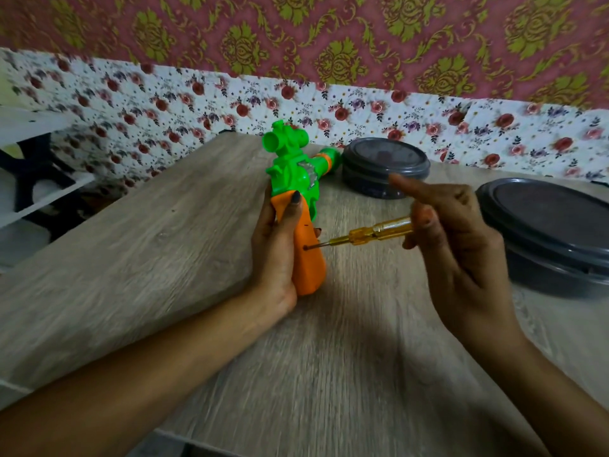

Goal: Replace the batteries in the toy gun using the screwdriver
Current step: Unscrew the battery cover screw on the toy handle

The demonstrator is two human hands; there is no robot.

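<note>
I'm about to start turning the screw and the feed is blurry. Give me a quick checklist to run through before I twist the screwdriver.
1. Toy steadied: left hand grips green-and-orange plastic toy gun by its orange handle: ok.
2. Tool held: right hand holds yellow translucent screwdriver: ok.
3. Screwdriver tip in the handle's screw hole: ok.
4. Tip seated in the screw's slot: cannot tell.
5. Fresh batteries in view: not ok, none visible.

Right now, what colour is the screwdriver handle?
The screwdriver handle is clear amber yellow; the head view, the only one, shows it.
</note>
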